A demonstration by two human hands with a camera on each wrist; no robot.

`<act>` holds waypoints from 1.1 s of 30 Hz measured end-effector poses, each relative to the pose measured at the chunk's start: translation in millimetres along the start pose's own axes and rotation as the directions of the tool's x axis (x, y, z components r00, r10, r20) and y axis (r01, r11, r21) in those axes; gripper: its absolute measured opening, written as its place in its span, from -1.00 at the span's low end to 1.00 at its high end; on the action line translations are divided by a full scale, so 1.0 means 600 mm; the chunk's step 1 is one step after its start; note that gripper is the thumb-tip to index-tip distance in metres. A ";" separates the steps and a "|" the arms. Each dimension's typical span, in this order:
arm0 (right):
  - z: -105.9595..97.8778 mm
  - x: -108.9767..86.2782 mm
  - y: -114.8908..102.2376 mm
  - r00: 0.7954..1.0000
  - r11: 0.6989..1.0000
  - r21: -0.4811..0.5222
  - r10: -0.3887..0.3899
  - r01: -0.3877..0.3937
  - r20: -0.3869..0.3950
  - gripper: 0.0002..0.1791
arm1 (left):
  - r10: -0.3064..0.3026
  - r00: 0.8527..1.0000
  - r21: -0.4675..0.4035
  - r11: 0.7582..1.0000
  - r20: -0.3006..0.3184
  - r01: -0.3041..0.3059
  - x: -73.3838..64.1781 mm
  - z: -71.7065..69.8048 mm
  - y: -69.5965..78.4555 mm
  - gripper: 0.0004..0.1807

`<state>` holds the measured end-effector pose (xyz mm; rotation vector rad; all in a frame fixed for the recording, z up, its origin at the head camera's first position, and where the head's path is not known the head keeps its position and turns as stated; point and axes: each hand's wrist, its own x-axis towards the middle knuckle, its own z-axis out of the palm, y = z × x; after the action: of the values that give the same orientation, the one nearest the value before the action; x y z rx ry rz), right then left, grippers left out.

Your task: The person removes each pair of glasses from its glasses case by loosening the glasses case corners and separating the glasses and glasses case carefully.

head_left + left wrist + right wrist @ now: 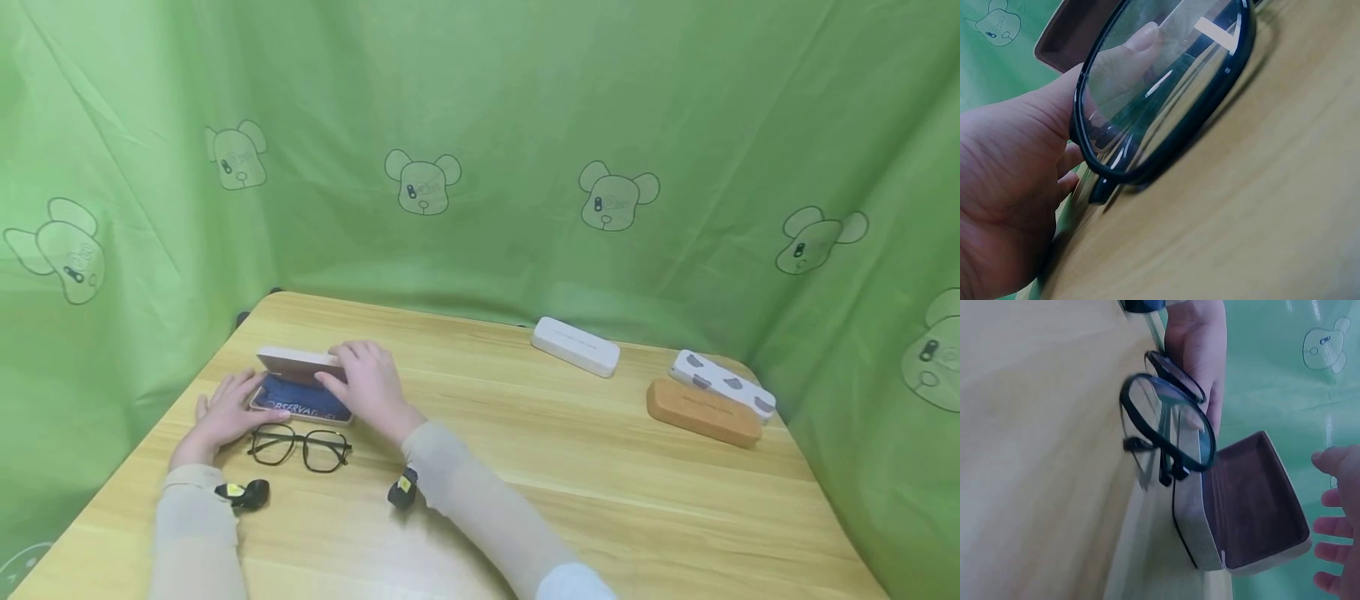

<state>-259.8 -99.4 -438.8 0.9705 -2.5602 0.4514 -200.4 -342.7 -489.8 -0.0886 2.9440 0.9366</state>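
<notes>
A glasses case (302, 410) lies open on the table, its lid (1259, 503) raised and brown inside. A dark blue cloth (300, 395) with white lettering fills its base. My left hand (228, 410) holds the case's left end, thumb along the front edge and fingers at the side. My right hand (369, 383) is at the lid's right end, fingers spread; the right wrist view shows a small gap between fingertips and lid. Black-framed glasses (302, 448) sit in front of the case, their lenses towards me; the left wrist view shows the left thumb through one lens.
Towards the back right lies a white case (576, 346). Farther right, an orange-brown case (703, 412) sits beside a white case with grey patches (723, 383). A green curtain (480, 250) with printed bear heads surrounds the wooden table (525, 517).
</notes>
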 end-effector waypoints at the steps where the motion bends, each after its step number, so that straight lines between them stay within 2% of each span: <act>1: 0.002 0.003 0.002 1.000 1.000 0.010 0.013 -0.013 0.013 -0.50 | 0.000 1.000 -0.002 1.000 -0.001 0.000 0.000 0.000 0.000 0.16; 7: 0.013 0.018 0.012 0.994 0.992 0.087 0.082 -0.088 0.074 -0.40 | 0.004 1.000 -0.014 1.000 -0.004 -0.004 -0.002 0.004 -0.001 0.16; 12: 0.020 0.025 0.017 0.982 0.973 0.169 0.140 -0.160 0.125 -0.36 | 0.002 1.000 -0.011 1.000 -0.005 -0.002 0.000 0.006 -0.004 0.16; 18: 0.040 0.034 0.027 0.964 0.925 0.289 0.203 -0.246 0.171 -0.36 | 0.000 1.000 -0.006 1.000 -0.014 0.000 0.001 0.004 -0.003 0.17; 25: 0.054 0.032 0.038 0.932 0.841 0.411 0.275 -0.352 0.235 -0.35 | -0.004 1.000 -0.007 1.000 -0.005 0.004 0.001 0.003 -0.002 0.17; 33: 0.056 0.027 0.040 0.911 0.823 0.406 0.301 -0.397 0.281 -0.25 | -0.004 1.000 -0.003 1.000 -0.006 0.004 0.001 0.004 -0.002 0.18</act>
<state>-294.6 -105.3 -465.3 0.6997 -2.9011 1.1593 -201.1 -342.5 -492.5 -0.0979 2.9469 0.9418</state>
